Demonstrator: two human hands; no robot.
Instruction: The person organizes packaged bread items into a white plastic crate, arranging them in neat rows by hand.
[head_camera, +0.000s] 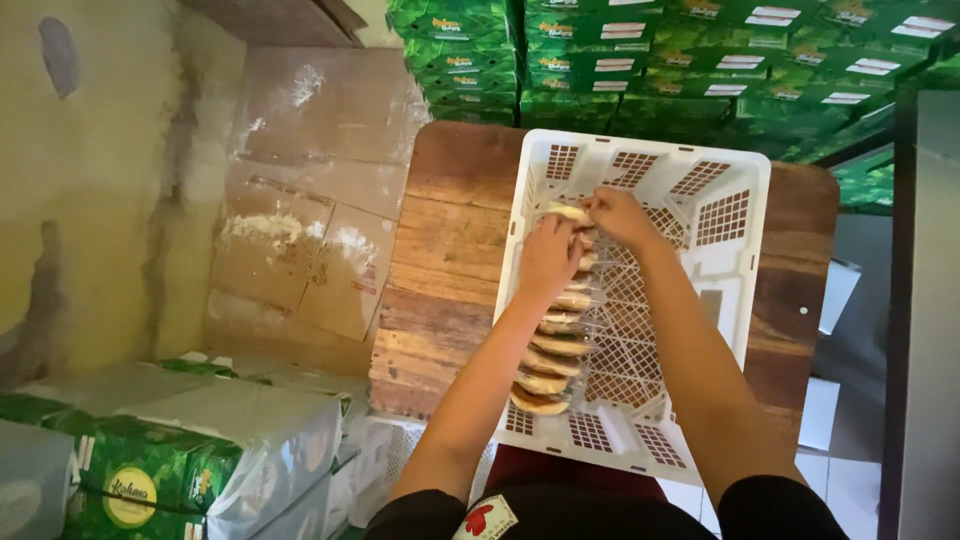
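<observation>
**Lining wrapped pastries in the crate**

I'm standing over one white plastic crate (735, 215) sitting on a wooden table (450, 260). Roughly eight wrapped pastries (553, 345) are lying in one overlapping row inside. My left hand (550, 255) is pressing the row's far end; my right hand (620, 215) is pinching another pastry (566, 212) there. Green boxes (700, 70) are stacking up beyond.
</observation>
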